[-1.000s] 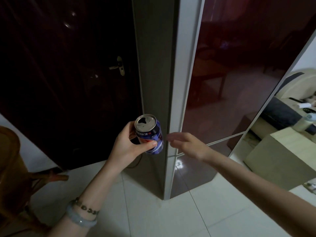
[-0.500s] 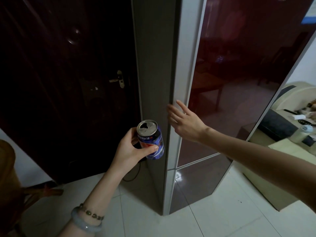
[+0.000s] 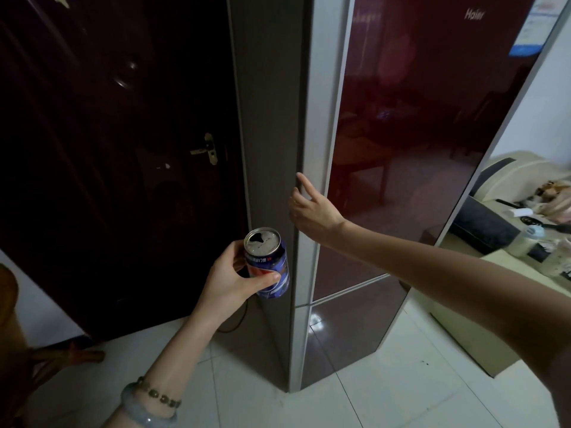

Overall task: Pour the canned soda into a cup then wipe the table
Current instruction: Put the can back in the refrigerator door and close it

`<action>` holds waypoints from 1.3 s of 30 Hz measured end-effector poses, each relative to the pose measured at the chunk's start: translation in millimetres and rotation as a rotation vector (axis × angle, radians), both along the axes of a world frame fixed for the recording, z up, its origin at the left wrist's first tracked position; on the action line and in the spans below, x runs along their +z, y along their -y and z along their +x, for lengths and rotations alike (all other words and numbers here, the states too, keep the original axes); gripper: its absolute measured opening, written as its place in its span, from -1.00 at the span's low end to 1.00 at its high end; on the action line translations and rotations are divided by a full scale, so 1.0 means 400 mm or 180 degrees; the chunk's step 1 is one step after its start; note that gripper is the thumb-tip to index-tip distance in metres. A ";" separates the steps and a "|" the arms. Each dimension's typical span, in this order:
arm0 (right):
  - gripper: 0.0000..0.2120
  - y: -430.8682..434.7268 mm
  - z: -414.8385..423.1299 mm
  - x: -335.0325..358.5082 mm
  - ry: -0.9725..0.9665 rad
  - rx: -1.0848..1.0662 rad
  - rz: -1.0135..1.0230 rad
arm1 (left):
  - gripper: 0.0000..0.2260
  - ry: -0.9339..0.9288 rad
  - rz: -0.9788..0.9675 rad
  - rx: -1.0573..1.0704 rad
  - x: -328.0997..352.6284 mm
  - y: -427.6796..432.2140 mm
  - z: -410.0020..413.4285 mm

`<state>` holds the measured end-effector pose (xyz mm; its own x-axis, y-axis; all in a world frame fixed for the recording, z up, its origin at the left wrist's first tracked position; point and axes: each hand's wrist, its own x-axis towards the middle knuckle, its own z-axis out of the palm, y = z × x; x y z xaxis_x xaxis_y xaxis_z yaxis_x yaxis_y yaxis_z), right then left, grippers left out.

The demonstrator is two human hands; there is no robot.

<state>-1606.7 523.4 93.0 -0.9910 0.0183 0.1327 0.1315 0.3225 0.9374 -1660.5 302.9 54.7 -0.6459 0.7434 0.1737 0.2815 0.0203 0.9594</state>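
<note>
Two bare hands at frame centre. Left hand (image 3: 230,278), its grip closed around the soda can (image 3: 268,263), holds the can upright with its opened top visible, just left of the refrigerator (image 3: 401,156) edge. Right hand (image 3: 310,211), fingers spread and holding nothing, touches the door's pale edge. Dark door (image 3: 108,149) at left; cluttered tabletop (image 3: 506,261) at right.
</note>
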 end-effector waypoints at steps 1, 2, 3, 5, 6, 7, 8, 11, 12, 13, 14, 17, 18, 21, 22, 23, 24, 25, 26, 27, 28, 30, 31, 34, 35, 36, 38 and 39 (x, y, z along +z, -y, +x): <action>-0.77 0.003 -0.003 0.002 0.0028 -0.0056 -0.0023 | -0.43 0.0002 -0.0020 -0.0006 -0.002 0.005 0.004; -0.80 0.008 -0.002 0.004 0.0036 -0.0075 -0.0081 | -0.43 0.0016 -0.0019 -0.0004 -0.005 0.009 0.007; -0.82 0.013 0.003 0.003 0.0027 -0.0029 -0.0155 | -0.43 0.0026 -0.0016 0.0002 -0.008 0.014 0.009; -0.83 0.020 0.028 -0.007 -0.0041 0.0157 -0.0299 | -0.40 0.0015 -0.0026 -0.0003 -0.009 0.022 0.013; -0.78 0.022 0.049 -0.013 -0.0098 0.0248 -0.0336 | -0.40 0.0006 -0.0033 -0.0020 -0.009 0.024 0.014; -0.70 0.023 0.075 -0.020 -0.0172 0.0301 -0.0317 | -0.41 -0.0001 -0.0040 -0.0043 -0.010 0.025 0.015; -0.61 0.027 0.105 -0.024 -0.0286 0.0371 -0.0304 | -0.43 -0.0014 -0.0050 -0.0066 -0.010 0.024 0.017; -0.61 0.040 0.196 -0.027 -0.0549 0.0660 -0.0428 | -0.47 -0.0104 -0.0084 -0.0184 -0.003 0.012 0.030; -0.65 0.043 0.224 -0.031 -0.0602 0.0730 -0.0487 | -0.48 -0.0135 -0.0079 -0.0238 0.002 0.006 0.037; -0.67 0.046 0.256 -0.035 -0.0669 0.0799 -0.0534 | -0.48 -0.0167 -0.0064 -0.0303 0.006 0.000 0.046; -0.69 0.049 0.289 -0.042 -0.0733 0.0857 -0.0562 | -0.49 -0.0194 -0.0042 -0.0371 0.010 -0.008 0.056; -0.68 0.057 0.407 -0.071 -0.0713 0.0775 -0.0659 | -0.53 -0.0272 -0.0011 -0.0622 0.017 -0.035 0.097; -0.63 0.062 0.449 -0.076 -0.0665 0.0655 -0.0700 | -0.53 -0.0277 -0.0008 -0.0730 0.017 -0.045 0.113; -0.52 0.079 0.569 -0.093 -0.0640 0.0295 -0.0774 | -0.49 -0.0200 0.0005 -0.1099 0.018 -0.073 0.164; -0.50 0.082 0.607 -0.102 -0.0684 0.0216 -0.0798 | -0.48 -0.0142 0.0004 -0.1220 0.018 -0.083 0.181; -0.50 0.088 0.642 -0.109 -0.0767 0.0154 -0.0835 | -0.47 -0.0096 0.0010 -0.1340 0.020 -0.092 0.197; -0.52 0.094 0.673 -0.117 -0.0866 0.0102 -0.0876 | -0.46 -0.0073 0.0011 -0.1447 0.020 -0.101 0.211; -0.55 0.101 0.704 -0.125 -0.0982 0.0053 -0.0913 | -0.43 -0.0068 -0.0008 -0.1546 0.020 -0.111 0.224; -0.57 0.109 0.732 -0.132 -0.1111 -0.0015 -0.0951 | -0.37 -0.0064 -0.0030 -0.1630 0.019 -0.122 0.236; -0.58 0.119 0.758 -0.138 -0.1241 -0.0119 -0.0981 | -0.32 -0.0066 -0.0053 -0.1706 0.017 -0.133 0.247; -0.57 0.130 0.783 -0.143 -0.1368 -0.0242 -0.0997 | -0.29 -0.0065 -0.0081 -0.1784 0.015 -0.144 0.259; -0.52 0.153 0.825 -0.154 -0.1601 -0.0520 -0.0985 | -0.35 -0.0073 -0.0139 -0.1931 0.012 -0.163 0.287; -0.49 0.163 0.843 -0.160 -0.1700 -0.0684 -0.0955 | -0.38 -0.0084 -0.0134 -0.2011 0.010 -0.173 0.301; -0.45 0.186 0.891 -0.172 -0.1975 -0.1191 -0.0943 | -0.42 -0.0131 -0.0151 -0.2215 0.007 -0.201 0.344; -0.48 0.193 0.905 -0.170 -0.2071 -0.1330 -0.0987 | -0.42 -0.0119 -0.0143 -0.2292 0.006 -0.210 0.359; -0.50 0.199 0.919 -0.167 -0.2154 -0.1466 -0.1044 | -0.43 -0.0105 -0.0123 -0.2367 0.007 -0.220 0.375; -0.51 0.206 0.946 -0.159 -0.2293 -0.1736 -0.1140 | -0.45 -0.0122 -0.0104 -0.2501 0.004 -0.240 0.406; -0.51 0.207 0.959 -0.156 -0.2352 -0.1870 -0.1188 | -0.45 -0.0120 -0.0106 -0.2565 0.004 -0.250 0.424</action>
<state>-1223.0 440.7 30.5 -0.4839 0.6419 0.5948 0.8695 0.2757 0.4098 -1491.0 403.0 56.1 0.0968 0.9833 0.1544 0.2540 -0.1744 0.9514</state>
